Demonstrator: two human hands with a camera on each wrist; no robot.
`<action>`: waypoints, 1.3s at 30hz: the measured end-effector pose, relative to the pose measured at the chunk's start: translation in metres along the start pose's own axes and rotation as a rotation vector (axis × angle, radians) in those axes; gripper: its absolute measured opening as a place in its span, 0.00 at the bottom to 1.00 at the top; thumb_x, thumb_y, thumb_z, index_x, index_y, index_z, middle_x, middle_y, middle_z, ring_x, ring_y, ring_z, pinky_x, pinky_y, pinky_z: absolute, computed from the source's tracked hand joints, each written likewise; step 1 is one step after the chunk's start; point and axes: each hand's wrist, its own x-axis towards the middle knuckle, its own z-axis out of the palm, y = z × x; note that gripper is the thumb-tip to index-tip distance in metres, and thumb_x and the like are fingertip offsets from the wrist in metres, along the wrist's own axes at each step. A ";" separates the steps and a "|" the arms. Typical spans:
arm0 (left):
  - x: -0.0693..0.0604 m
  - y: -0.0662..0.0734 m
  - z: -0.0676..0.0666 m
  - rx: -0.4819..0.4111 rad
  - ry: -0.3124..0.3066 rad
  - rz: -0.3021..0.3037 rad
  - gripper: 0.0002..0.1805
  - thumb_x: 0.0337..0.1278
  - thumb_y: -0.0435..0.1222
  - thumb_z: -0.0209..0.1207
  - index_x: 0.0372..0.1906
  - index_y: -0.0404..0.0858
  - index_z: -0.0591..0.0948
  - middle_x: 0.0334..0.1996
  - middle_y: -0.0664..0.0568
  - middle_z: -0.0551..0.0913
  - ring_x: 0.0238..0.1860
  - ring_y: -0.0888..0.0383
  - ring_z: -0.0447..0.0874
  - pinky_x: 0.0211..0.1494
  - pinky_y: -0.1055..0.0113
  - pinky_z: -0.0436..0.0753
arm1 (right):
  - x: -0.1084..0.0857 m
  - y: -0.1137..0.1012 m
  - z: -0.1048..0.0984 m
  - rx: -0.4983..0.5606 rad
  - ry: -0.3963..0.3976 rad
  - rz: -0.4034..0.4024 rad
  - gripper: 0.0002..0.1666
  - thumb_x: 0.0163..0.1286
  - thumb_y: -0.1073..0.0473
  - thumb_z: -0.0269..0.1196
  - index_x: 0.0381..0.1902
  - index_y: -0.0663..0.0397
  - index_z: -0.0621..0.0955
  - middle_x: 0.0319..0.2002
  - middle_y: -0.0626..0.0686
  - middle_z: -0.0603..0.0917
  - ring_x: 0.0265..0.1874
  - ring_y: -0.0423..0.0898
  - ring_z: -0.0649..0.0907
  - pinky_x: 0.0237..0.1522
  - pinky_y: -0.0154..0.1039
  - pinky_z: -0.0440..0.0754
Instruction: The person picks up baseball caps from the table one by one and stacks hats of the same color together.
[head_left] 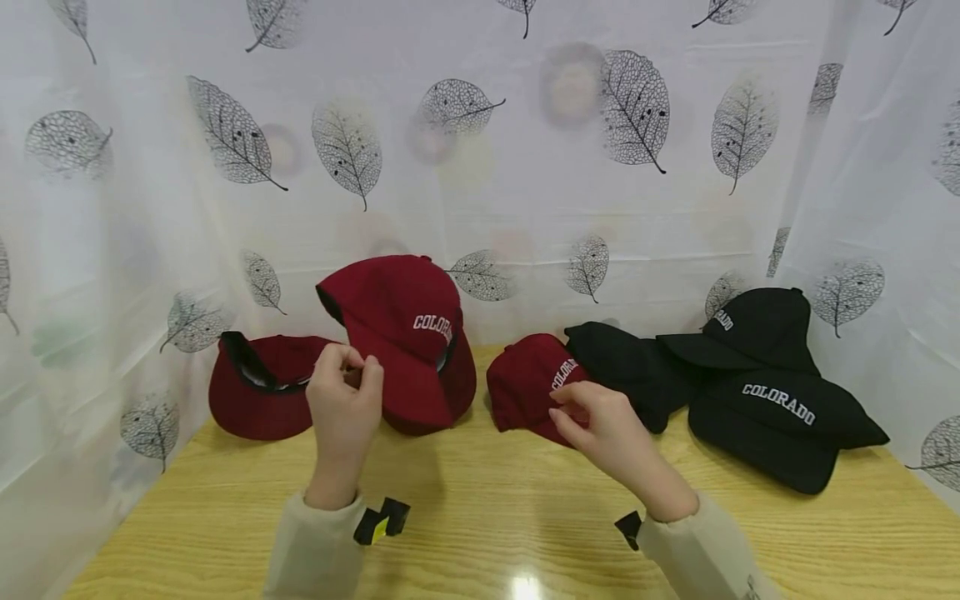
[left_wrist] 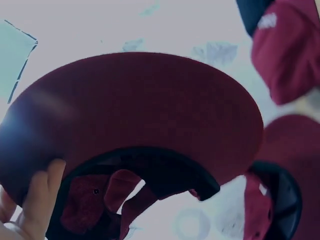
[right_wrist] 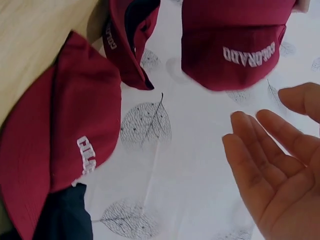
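A dark red baseball cap (head_left: 397,308) with white COLORADO lettering is raised in front of the curtain. My left hand (head_left: 345,400) pinches it by the side of its brim; in the left wrist view the fingers (left_wrist: 47,187) lie against the brim's underside (left_wrist: 145,105). My right hand (head_left: 603,425) hovers over the table with loosely bent fingers, holding nothing. Its palm (right_wrist: 285,185) faces the raised cap in the right wrist view, apart from it. Nearest behind the right hand in the head view is another red cap (head_left: 525,379).
An upturned red cap (head_left: 258,408) lies at the left. Another red cap (head_left: 461,383) is partly hidden behind the raised one. Several black caps (head_left: 757,425) overlap at the right on the wooden table (head_left: 487,517). A leaf-patterned curtain (head_left: 510,200) hangs close behind and along both sides.
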 end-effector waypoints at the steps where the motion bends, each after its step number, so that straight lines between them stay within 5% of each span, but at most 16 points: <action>1: 0.000 0.001 0.000 -0.035 -0.011 -0.034 0.07 0.45 0.21 0.52 0.22 0.29 0.66 0.19 0.48 0.67 0.17 0.62 0.68 0.21 0.78 0.67 | 0.000 0.000 0.001 0.024 0.003 0.005 0.08 0.52 0.69 0.65 0.33 0.61 0.80 0.31 0.52 0.80 0.27 0.41 0.79 0.30 0.35 0.78; 11: -0.002 0.015 0.006 -0.422 -0.122 -0.431 0.12 0.51 0.22 0.52 0.23 0.33 0.62 0.18 0.53 0.59 0.17 0.65 0.58 0.19 0.74 0.61 | 0.001 0.001 0.009 0.172 -0.021 0.112 0.09 0.55 0.68 0.63 0.36 0.62 0.80 0.32 0.52 0.81 0.28 0.42 0.80 0.31 0.33 0.78; 17: -0.004 0.021 0.009 -0.685 -0.211 -0.646 0.14 0.56 0.22 0.48 0.23 0.38 0.60 0.17 0.55 0.59 0.16 0.64 0.60 0.18 0.74 0.62 | 0.003 0.003 0.009 0.293 -0.067 0.223 0.15 0.60 0.64 0.59 0.45 0.65 0.77 0.39 0.57 0.81 0.35 0.47 0.80 0.36 0.36 0.77; 21: -0.006 0.022 0.012 -0.838 -0.235 -0.696 0.15 0.57 0.20 0.45 0.22 0.39 0.59 0.20 0.55 0.63 0.19 0.65 0.64 0.20 0.75 0.65 | 0.005 0.002 0.008 0.457 -0.111 0.300 0.20 0.63 0.66 0.56 0.51 0.71 0.71 0.43 0.63 0.78 0.38 0.51 0.80 0.37 0.36 0.78; 25: -0.009 0.021 0.016 -0.897 -0.267 -0.729 0.14 0.58 0.21 0.43 0.23 0.39 0.59 0.25 0.56 0.65 0.23 0.65 0.65 0.24 0.75 0.66 | 0.005 0.001 0.007 0.529 -0.118 0.357 0.24 0.63 0.66 0.55 0.55 0.74 0.67 0.46 0.66 0.76 0.40 0.52 0.79 0.37 0.37 0.78; 33: -0.012 0.019 0.022 -0.890 -0.297 -0.807 0.10 0.59 0.21 0.43 0.34 0.39 0.60 0.29 0.55 0.66 0.26 0.66 0.68 0.26 0.75 0.68 | 0.006 0.005 0.008 0.568 -0.078 0.428 0.30 0.63 0.61 0.57 0.60 0.71 0.63 0.47 0.65 0.75 0.40 0.49 0.79 0.36 0.37 0.78; 39: -0.015 0.011 0.016 -0.805 -0.396 -0.825 0.19 0.60 0.21 0.41 0.55 0.33 0.57 0.33 0.54 0.70 0.30 0.64 0.71 0.29 0.72 0.71 | 0.005 0.007 0.008 0.575 -0.088 0.439 0.34 0.61 0.59 0.59 0.61 0.70 0.61 0.45 0.63 0.76 0.40 0.49 0.79 0.37 0.36 0.78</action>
